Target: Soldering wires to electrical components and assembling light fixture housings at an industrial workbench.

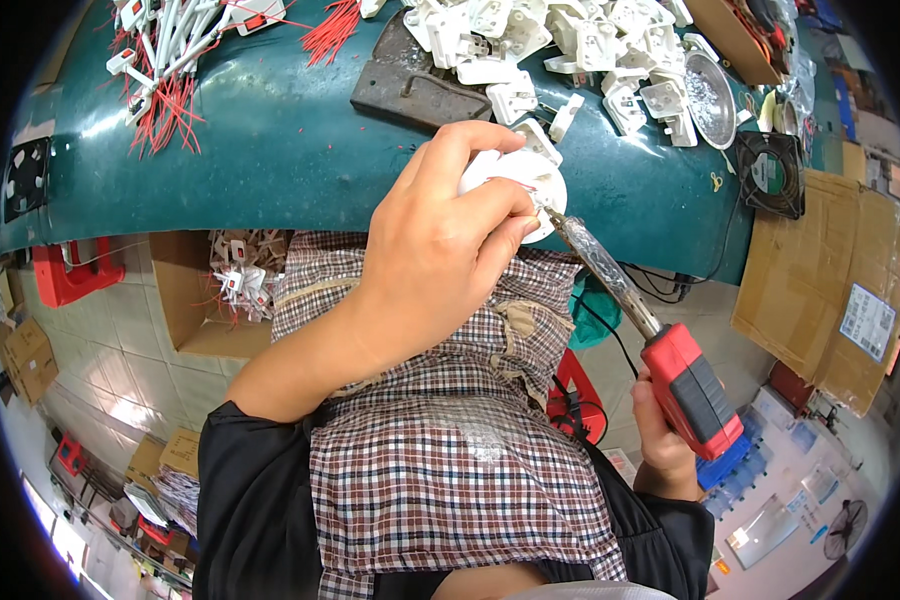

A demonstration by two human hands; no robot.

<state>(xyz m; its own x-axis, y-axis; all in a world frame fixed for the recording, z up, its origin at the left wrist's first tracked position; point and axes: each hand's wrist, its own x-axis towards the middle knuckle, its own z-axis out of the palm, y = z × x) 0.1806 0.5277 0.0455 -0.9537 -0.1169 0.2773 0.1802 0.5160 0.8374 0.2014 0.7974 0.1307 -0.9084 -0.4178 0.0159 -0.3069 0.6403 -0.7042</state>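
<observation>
Near the table's front edge my left hand (435, 225) is closed on a round white plastic housing (548, 186), fingers bent over its top. My right hand (665, 435), lower and to the right, grips a soldering iron (695, 390) with a red and black handle. The iron's metal barrel slants up to the left, and its tip meets or nearly meets the housing beside my left fingertips. Whether the tip touches, and what small part lies under those fingers, I cannot make out. Just beyond the left hand lies a dark metal block (410, 95).
White plastic plug housings (595, 45) are heaped at the back, near a round metal dish (710, 100). Red wires (335, 30) and white wired parts (175, 50) lie back left. Small fans (770, 172) stand at both table ends. A cardboard box (195, 300) holds more parts below.
</observation>
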